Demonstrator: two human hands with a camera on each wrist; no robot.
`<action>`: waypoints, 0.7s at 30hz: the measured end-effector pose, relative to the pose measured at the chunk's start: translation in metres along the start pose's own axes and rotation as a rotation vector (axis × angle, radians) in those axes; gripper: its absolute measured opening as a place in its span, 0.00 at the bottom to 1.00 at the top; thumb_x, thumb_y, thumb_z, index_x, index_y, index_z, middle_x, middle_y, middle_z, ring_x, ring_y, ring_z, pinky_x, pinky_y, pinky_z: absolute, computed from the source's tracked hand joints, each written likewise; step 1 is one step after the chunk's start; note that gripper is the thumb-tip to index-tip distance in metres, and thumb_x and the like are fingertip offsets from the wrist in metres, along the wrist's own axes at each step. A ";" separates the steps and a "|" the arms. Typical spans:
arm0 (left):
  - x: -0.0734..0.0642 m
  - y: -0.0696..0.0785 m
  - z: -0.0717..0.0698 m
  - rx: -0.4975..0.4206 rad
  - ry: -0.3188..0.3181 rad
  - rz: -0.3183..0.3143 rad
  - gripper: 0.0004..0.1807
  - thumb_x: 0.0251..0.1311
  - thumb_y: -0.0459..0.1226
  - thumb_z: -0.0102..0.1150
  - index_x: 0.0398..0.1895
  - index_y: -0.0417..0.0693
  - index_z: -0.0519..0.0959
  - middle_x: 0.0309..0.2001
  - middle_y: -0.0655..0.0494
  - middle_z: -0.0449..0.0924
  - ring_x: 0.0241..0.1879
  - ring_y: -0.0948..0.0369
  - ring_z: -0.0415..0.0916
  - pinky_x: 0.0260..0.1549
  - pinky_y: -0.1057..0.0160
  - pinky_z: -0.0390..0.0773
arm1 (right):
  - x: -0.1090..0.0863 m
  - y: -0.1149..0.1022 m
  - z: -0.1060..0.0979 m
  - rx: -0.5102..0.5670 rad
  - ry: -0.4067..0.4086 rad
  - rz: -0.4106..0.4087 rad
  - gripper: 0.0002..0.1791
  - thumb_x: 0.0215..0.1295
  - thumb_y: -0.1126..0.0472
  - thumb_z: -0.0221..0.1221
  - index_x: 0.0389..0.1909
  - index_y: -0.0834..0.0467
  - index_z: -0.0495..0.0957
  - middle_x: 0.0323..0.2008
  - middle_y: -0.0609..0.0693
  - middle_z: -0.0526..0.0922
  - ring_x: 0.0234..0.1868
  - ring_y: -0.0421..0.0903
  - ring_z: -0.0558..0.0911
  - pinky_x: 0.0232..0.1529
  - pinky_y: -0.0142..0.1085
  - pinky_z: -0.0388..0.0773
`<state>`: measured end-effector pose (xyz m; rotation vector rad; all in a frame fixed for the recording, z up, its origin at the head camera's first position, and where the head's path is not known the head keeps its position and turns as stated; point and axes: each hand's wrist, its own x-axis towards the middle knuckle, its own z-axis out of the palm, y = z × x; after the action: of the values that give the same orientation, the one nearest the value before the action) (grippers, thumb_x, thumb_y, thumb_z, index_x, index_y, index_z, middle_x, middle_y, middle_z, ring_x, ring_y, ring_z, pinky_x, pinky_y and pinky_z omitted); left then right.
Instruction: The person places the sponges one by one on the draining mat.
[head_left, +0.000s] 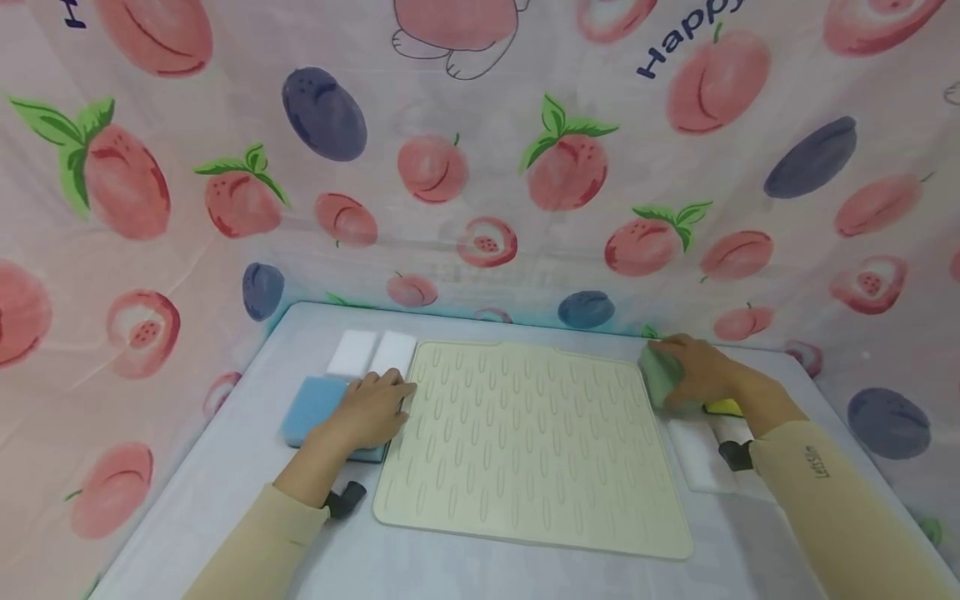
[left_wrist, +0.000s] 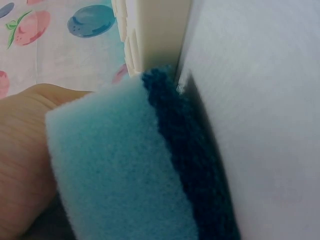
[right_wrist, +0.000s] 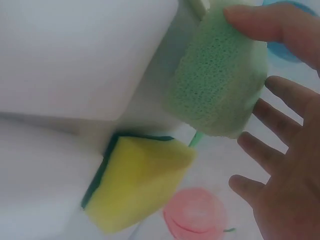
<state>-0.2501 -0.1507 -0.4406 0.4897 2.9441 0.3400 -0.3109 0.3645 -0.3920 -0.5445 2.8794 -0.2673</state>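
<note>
A cream drying mat (head_left: 525, 442) with rows of raised ovals lies flat on the table. At its far right corner my right hand (head_left: 701, 371) pinches a green porous sponge (head_left: 660, 375); in the right wrist view the thumb lies on one side of the sponge (right_wrist: 220, 70) and fingertips on the other. My left hand (head_left: 371, 412) is by the mat's left edge, its fingers loosely bent and partly hidden. Beneath and beside it is a blue sponge (head_left: 311, 404), whose dark scouring layer faces the table in the left wrist view.
Two white foam blocks (head_left: 352, 354) lie behind the left hand. Right of the mat are more white blocks (head_left: 701, 454). A yellow sponge (right_wrist: 145, 175) with a dark green scouring layer sits near the right hand. A fruit-print curtain (head_left: 480, 167) hangs behind the table.
</note>
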 end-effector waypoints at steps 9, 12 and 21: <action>0.001 0.000 0.000 -0.013 -0.004 0.004 0.27 0.71 0.40 0.62 0.72 0.47 0.74 0.59 0.49 0.74 0.55 0.49 0.70 0.52 0.44 0.70 | 0.000 -0.014 -0.002 -0.026 0.010 -0.055 0.58 0.43 0.50 0.81 0.75 0.65 0.66 0.68 0.73 0.68 0.67 0.74 0.68 0.64 0.70 0.67; 0.001 -0.001 0.001 -0.013 -0.005 -0.001 0.27 0.71 0.40 0.62 0.72 0.47 0.74 0.59 0.49 0.75 0.55 0.49 0.70 0.52 0.45 0.70 | 0.002 -0.017 -0.001 -0.035 0.018 -0.078 0.59 0.42 0.49 0.82 0.74 0.66 0.66 0.68 0.73 0.68 0.67 0.75 0.69 0.63 0.70 0.68; 0.002 -0.003 0.001 -0.018 -0.008 0.004 0.27 0.71 0.40 0.62 0.72 0.46 0.74 0.60 0.49 0.74 0.55 0.49 0.69 0.55 0.42 0.70 | -0.001 -0.030 -0.001 -0.022 0.015 -0.118 0.58 0.42 0.49 0.82 0.73 0.67 0.67 0.66 0.72 0.70 0.66 0.74 0.70 0.63 0.68 0.69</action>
<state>-0.2525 -0.1524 -0.4424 0.4933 2.9303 0.3642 -0.3004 0.3377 -0.3846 -0.7208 2.8723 -0.2588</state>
